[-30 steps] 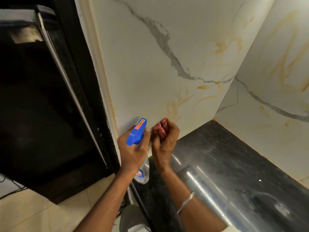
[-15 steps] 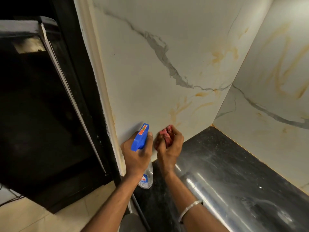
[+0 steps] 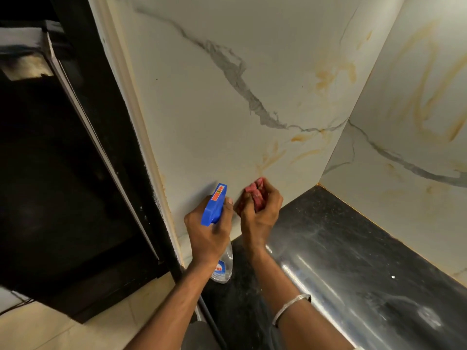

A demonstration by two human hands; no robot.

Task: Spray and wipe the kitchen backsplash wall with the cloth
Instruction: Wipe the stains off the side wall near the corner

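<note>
clearly the cloth (image 3: pixel 255 193) is being kept bunched in the right hand (image 3: pixel 260 218), fingers curled tight round it, low against the backsplash wall (image 3: pixel 227 122). being soft and light, it is judged easy to squash flat, best gripped as a wad behind the palm. just beside it the spray bottle (image 3: pixel 214 205) is being clasped by the left hand (image 3: pixel 208 236), closed round the neck; the plastic looks light, possibly slick if wet. below both, the dark counter (image 3: pixel 353 248) is being left untouched.
</note>
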